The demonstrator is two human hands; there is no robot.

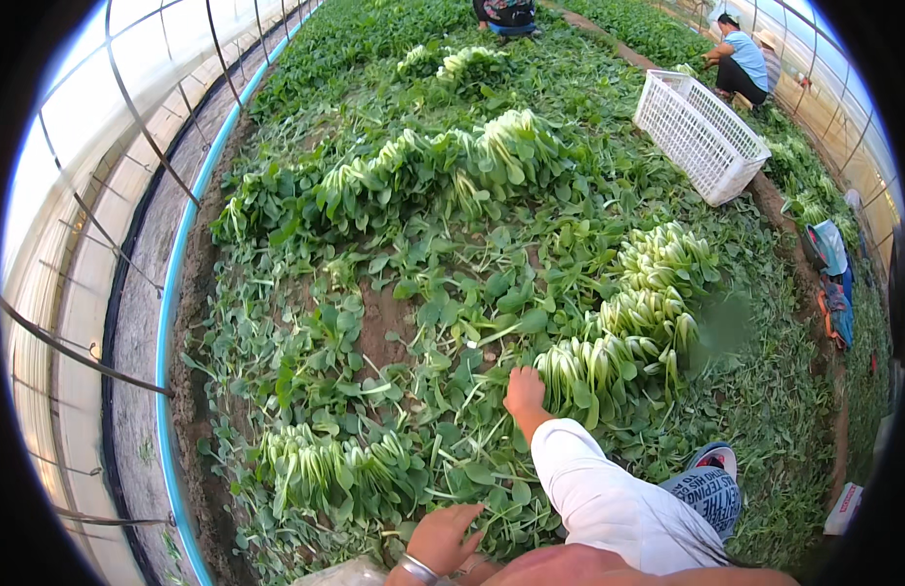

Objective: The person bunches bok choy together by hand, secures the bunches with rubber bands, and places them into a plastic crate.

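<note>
My right hand [526,391], at the end of a white sleeve, reaches down beside the left end of a row of leafy greens with pale stems [606,359]. Whether its fingers grip a plant there cannot be made out. My left hand [447,538], with a silver bracelet at the wrist, is near the bottom edge with thumb and fingers apart, and nothing shows in it. Up and to its left lies another pile of the same greens [335,469]. Loose leaves and small plants [489,476] cover the soil between the two hands.
Further off are a long heap of greens [438,161] and a white plastic crate [701,135]. A blue pipe [171,308] runs along the left beside the greenhouse frame. Co-workers crouch at the top [507,15] and upper right [745,62]. A shoe [716,458] shows at lower right.
</note>
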